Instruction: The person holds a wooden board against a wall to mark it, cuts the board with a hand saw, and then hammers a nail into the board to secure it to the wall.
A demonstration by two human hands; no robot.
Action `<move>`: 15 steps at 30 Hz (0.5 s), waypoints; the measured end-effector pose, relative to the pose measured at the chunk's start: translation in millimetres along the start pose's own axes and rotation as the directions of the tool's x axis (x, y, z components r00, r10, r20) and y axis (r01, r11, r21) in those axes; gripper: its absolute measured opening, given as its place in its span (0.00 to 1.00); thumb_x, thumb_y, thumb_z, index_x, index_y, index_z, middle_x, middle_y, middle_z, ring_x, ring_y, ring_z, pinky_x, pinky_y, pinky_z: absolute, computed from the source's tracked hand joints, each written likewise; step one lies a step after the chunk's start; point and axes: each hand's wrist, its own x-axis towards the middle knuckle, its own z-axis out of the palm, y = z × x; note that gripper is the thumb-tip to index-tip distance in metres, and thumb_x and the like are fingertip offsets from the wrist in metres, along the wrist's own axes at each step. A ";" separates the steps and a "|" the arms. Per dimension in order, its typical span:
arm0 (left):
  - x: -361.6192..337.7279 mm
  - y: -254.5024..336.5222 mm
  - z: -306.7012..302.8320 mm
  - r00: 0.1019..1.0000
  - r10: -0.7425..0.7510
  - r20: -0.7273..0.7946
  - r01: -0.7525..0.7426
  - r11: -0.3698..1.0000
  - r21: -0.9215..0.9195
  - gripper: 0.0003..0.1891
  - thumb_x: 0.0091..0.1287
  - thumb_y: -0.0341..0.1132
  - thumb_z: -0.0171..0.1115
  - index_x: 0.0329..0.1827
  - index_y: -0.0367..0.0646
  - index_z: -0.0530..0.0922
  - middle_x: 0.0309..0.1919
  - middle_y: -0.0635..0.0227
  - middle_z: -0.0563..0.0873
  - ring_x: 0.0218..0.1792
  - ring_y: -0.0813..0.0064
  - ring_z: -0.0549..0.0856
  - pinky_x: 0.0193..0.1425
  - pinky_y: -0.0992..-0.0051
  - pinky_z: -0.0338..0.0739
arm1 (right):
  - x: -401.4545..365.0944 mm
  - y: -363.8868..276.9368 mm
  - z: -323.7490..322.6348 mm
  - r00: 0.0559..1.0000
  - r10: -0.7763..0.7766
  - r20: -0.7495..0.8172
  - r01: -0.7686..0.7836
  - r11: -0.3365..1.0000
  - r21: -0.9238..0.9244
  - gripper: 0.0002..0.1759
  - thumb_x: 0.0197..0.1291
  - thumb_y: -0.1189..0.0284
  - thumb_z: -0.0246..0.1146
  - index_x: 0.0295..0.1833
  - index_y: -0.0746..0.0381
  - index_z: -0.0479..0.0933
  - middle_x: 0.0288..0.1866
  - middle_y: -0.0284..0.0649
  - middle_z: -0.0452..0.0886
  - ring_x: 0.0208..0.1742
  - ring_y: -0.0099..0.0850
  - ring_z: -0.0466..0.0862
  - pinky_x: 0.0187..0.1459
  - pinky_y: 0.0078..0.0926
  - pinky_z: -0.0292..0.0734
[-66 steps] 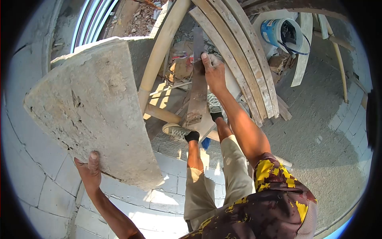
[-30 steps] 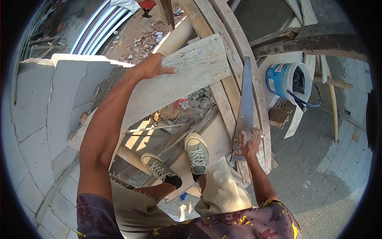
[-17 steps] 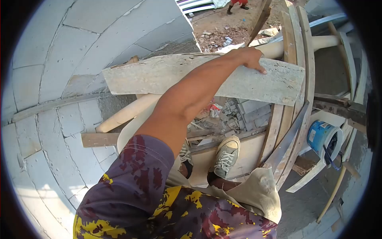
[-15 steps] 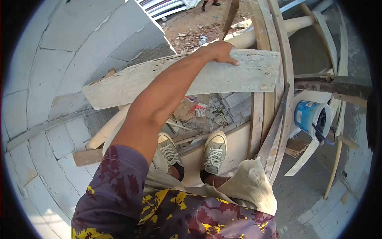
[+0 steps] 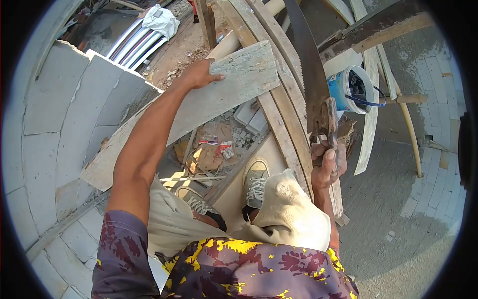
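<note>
My left hand (image 5: 200, 74) grips the far edge of a wide, weathered board (image 5: 214, 92), thumb on its top face. The board slants from the block wall at lower left up to long narrow planks (image 5: 284, 107) at its right end. Right of those planks, my right hand (image 5: 328, 162) is wrapped around the wooden handle of a handsaw (image 5: 309, 65). The saw's broad blade points away from me, its toothed edge toward the planks, apart from the board.
A blue and white bucket (image 5: 343, 89) with dark contents stands right of the saw. Rubble and cardboard (image 5: 209, 149) lie below the board. My shoes (image 5: 255, 189) stand on a pale plank. A block wall (image 5: 64, 114) rises at left; a bamboo pole (image 5: 411, 134) leans at right.
My right hand and the handsaw have come into view at the right. The view has turned, so the board now slants more steeply. My left hand still grips the board.
</note>
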 end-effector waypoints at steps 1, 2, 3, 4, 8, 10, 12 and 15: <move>-2.9 4.4 -3.5 1.000 -0.004 0.007 0.004 1.000 0.005 0.38 0.55 0.58 0.69 0.58 0.33 0.75 0.47 0.44 0.83 0.51 0.50 0.82 0.55 0.59 0.74 | 13.3 0.1 14.0 1.000 0.021 0.019 -0.021 1.000 -0.002 0.24 0.67 0.56 0.56 0.45 0.71 0.74 0.22 0.35 0.75 0.23 0.20 0.72 0.26 0.20 0.66; -4.1 6.6 -5.3 1.000 -0.012 0.015 0.012 1.000 0.011 0.38 0.55 0.57 0.69 0.58 0.32 0.74 0.46 0.44 0.83 0.50 0.50 0.82 0.54 0.59 0.75 | 24.1 0.5 28.9 0.998 0.044 0.041 -0.044 0.999 -0.003 0.22 0.67 0.59 0.56 0.44 0.71 0.75 0.22 0.35 0.75 0.22 0.20 0.72 0.25 0.21 0.66; -4.4 8.4 -6.8 1.000 -0.017 0.012 0.016 1.000 0.011 0.38 0.55 0.57 0.69 0.58 0.32 0.74 0.46 0.44 0.83 0.50 0.50 0.82 0.54 0.59 0.75 | 32.2 10.5 37.1 0.997 0.028 0.077 -0.023 0.997 -0.068 0.19 0.67 0.62 0.57 0.42 0.71 0.76 0.21 0.34 0.74 0.22 0.20 0.72 0.25 0.21 0.66; -3.7 8.5 -7.6 0.999 -0.015 0.028 0.015 1.000 0.001 0.37 0.55 0.57 0.69 0.57 0.32 0.75 0.45 0.44 0.83 0.49 0.50 0.83 0.53 0.59 0.75 | 36.0 22.0 43.4 0.994 0.016 0.108 -0.002 0.991 -0.132 0.16 0.66 0.65 0.58 0.41 0.70 0.77 0.20 0.34 0.74 0.22 0.20 0.71 0.25 0.21 0.66; -4.5 10.4 -7.4 0.999 -0.015 0.044 0.015 1.000 0.009 0.36 0.55 0.56 0.70 0.55 0.32 0.76 0.43 0.43 0.84 0.47 0.51 0.83 0.51 0.59 0.75 | 41.0 44.4 58.3 0.987 0.004 0.160 0.029 0.979 -0.201 0.13 0.65 0.67 0.60 0.39 0.69 0.79 0.20 0.35 0.73 0.21 0.20 0.70 0.25 0.22 0.65; -3.5 9.6 -7.1 0.999 -0.024 0.049 0.024 1.000 -0.007 0.36 0.55 0.56 0.70 0.55 0.32 0.76 0.43 0.43 0.84 0.47 0.51 0.83 0.51 0.59 0.75 | 38.5 52.5 56.9 0.987 -0.011 0.159 0.039 0.984 -0.174 0.11 0.64 0.69 0.61 0.41 0.68 0.80 0.21 0.37 0.73 0.21 0.22 0.70 0.25 0.23 0.65; -2.2 8.2 -5.4 0.998 -0.028 0.062 0.030 0.999 -0.019 0.36 0.55 0.56 0.70 0.54 0.32 0.76 0.42 0.42 0.84 0.47 0.50 0.84 0.51 0.59 0.75 | 37.0 58.9 52.1 0.986 -0.018 0.164 0.043 0.987 -0.152 0.11 0.63 0.69 0.61 0.41 0.67 0.80 0.21 0.38 0.73 0.20 0.24 0.71 0.25 0.24 0.66; 0.9 5.8 -1.0 0.998 -0.059 0.022 0.058 0.997 0.050 0.37 0.55 0.56 0.69 0.57 0.34 0.75 0.42 0.43 0.84 0.48 0.48 0.83 0.52 0.58 0.75 | 33.2 65.8 46.2 0.982 0.015 0.188 0.018 0.985 -0.173 0.10 0.62 0.70 0.62 0.41 0.66 0.80 0.21 0.38 0.73 0.20 0.25 0.71 0.24 0.24 0.66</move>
